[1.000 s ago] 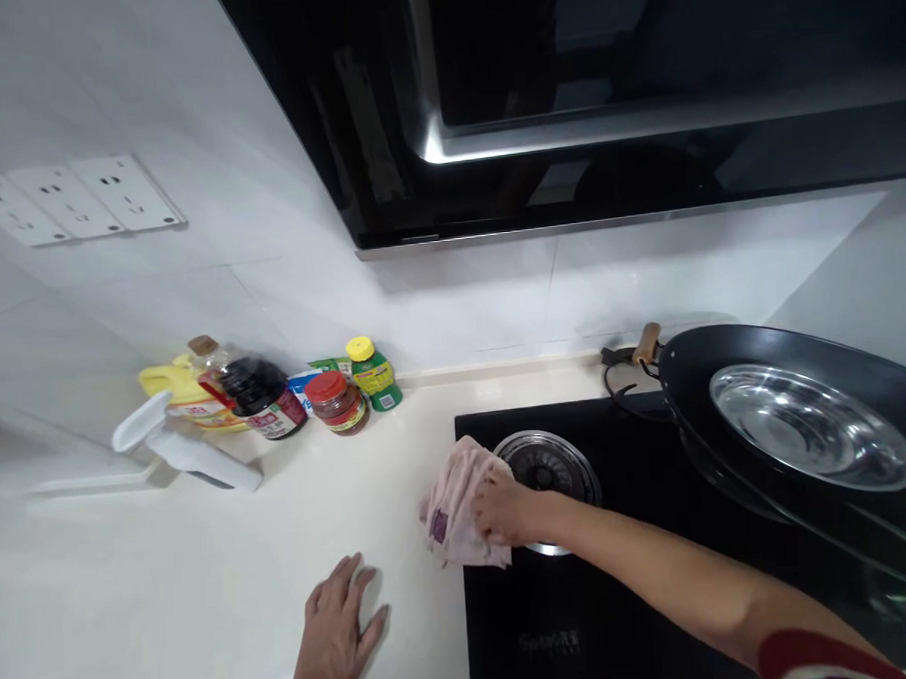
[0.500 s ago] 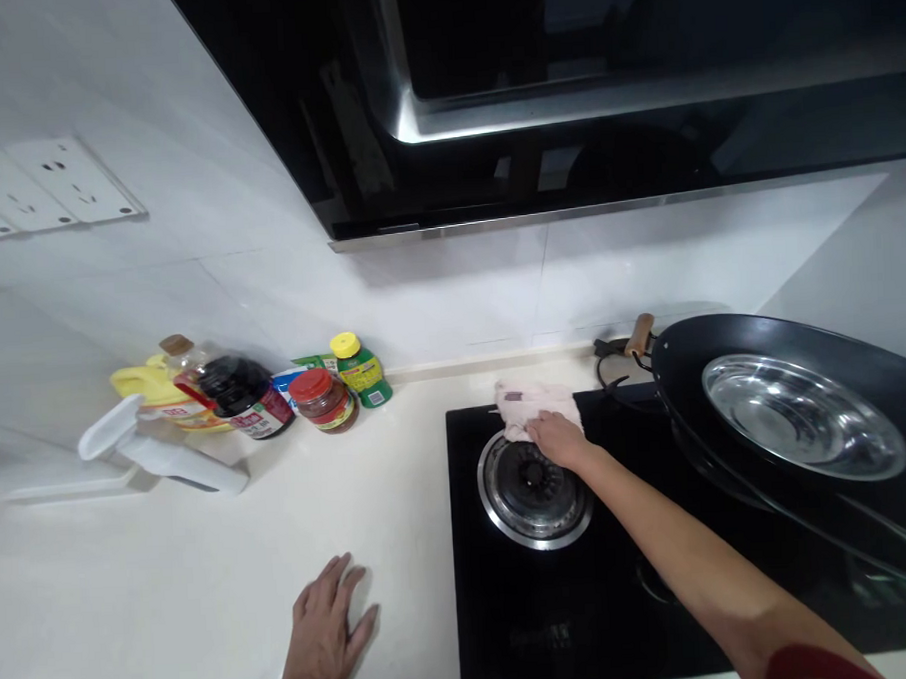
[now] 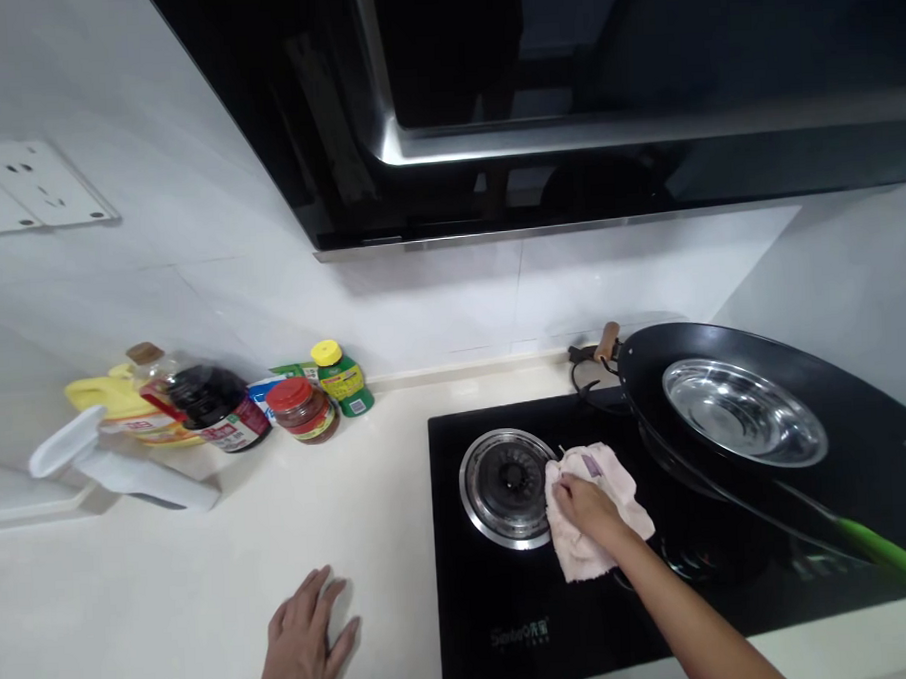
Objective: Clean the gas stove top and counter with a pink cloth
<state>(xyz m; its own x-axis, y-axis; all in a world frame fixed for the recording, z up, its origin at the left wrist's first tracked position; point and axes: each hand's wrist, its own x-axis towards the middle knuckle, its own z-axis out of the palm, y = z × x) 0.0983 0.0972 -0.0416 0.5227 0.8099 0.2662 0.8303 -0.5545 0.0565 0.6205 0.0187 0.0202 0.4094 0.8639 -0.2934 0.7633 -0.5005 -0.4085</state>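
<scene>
A pale pink cloth lies spread on the black glass gas stove, just right of the round burner. My right hand presses on it, the fingers bunched into its fabric. The cloth's left edge overlaps the burner's metal ring. Resting on the white countertop, left of the stove, is my left hand, its fingers spread and holding nothing.
Right of the cloth, a black wok holds a steel bowl; a green-handled utensil leans there. Along the wall stand a red-lidded jar, a green bottle, a dark sauce bottle and a white object. A range hood hangs above.
My right hand has drawn the cloth from behind the burner to its right side, nearer to me. The left hand stays on the countertop. The camera view has shifted slightly.
</scene>
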